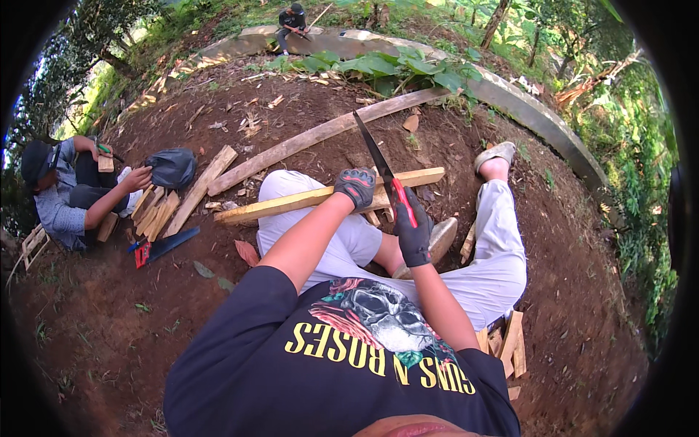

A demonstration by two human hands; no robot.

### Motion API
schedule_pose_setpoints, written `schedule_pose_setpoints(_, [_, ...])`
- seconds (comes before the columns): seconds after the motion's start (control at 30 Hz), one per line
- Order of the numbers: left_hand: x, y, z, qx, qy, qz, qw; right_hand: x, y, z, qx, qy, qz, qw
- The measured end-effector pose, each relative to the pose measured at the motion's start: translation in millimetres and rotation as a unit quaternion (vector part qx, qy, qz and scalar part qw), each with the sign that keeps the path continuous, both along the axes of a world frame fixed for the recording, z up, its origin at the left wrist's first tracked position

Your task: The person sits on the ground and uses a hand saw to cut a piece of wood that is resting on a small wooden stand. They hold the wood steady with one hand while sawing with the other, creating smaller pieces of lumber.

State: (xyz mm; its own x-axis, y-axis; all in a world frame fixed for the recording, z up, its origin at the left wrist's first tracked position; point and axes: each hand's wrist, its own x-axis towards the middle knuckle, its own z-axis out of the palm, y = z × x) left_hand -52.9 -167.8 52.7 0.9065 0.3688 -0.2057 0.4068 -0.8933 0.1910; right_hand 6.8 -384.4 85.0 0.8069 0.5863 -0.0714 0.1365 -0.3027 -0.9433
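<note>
Saw handle (pixel 405 204) fills my right hand (pixel 415 237); the blade (pixel 373 149) reaches past the far edge of the board (pixel 280 207) my left hand (pixel 356 187) clasps.

Left forearm (pixel 307 239) angles forward-right, gloved left hand (pixel 355 188) knuckles uppermost; right forearm (pixel 443 300) angles forward-left, gloved right hand (pixel 416 244) curled in a grip.

Open-air woodworking spot, around me: bare brown soil (pixel 109 328), leafy trees (pixel 91 36) and a low, curved grey wall (pixel 504 100). Also present: a long plank (pixel 320 136), scattered wood chips (pixel 250 125), one raised handsaw (pixel 376 151).
</note>
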Motion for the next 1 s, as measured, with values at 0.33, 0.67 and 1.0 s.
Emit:
schedule_pose_setpoints(0.33, [8.0, -0.9, 5.7, -0.039, 0.065, 0.082, 0.994, -33.0, -86.6, 75.1, -0.033, 0.114, -0.023, 0.993])
schedule_pose_setpoints(0.67, [34.4, -22.1, -13.1, 0.002, 0.066, 0.036, 0.997, -51.8, -153.5, 141.7, -0.068, 0.102, -0.035, 0.992])
schedule_pose_setpoints(1.0, [26.7, -27.8, -6.6, 0.027, 0.025, 0.034, 0.999, -29.7, -79.8, 72.7, -0.033, 0.065, -0.051, 0.996])
